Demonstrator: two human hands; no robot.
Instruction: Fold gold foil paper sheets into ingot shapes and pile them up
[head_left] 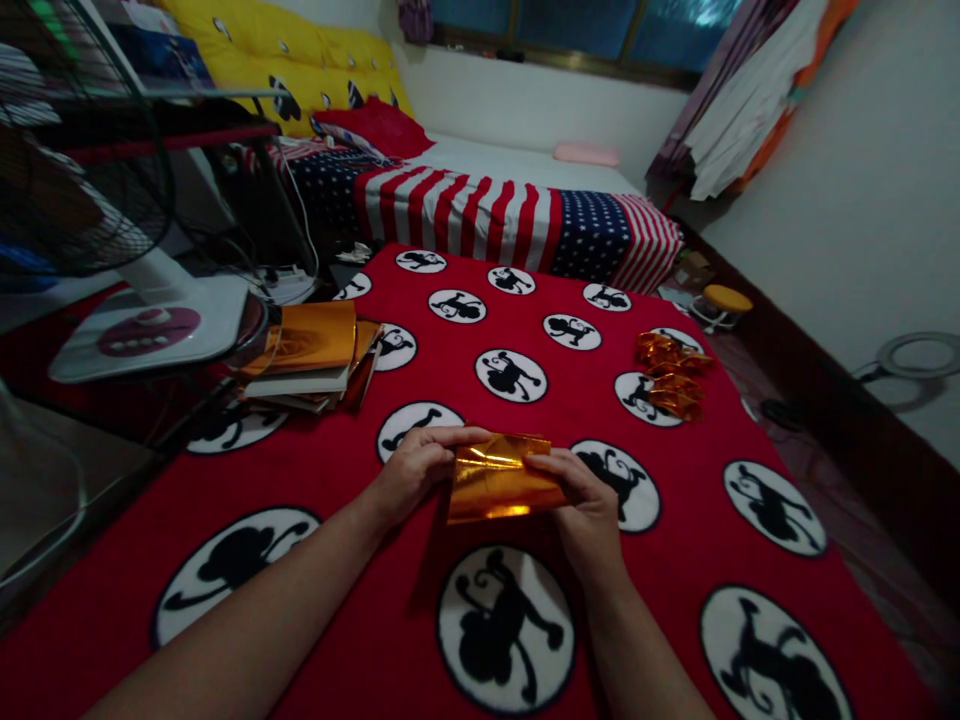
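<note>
A sheet of shiny gold foil paper (504, 490) is held between my two hands, above the red cloth with monkey prints (337, 600). My left hand (420, 465) grips its left edge, with the index finger stretched along the top. On the right side, my right hand (586, 498) pinches the sheet with the thumb on its face. Creases run across the upper part of the foil. A stack of gold and white sheets (315, 345) lies at the left edge of the cloth. Over at the right sit several crumpled or folded gold foil pieces (671, 375).
A fan with a white base (161, 320) stands at the left, close to the stack. Behind the cloth is a bed with a stars-and-stripes cover (480, 215). A yellow-topped stool (726, 300) is on the floor at the right, near the wall.
</note>
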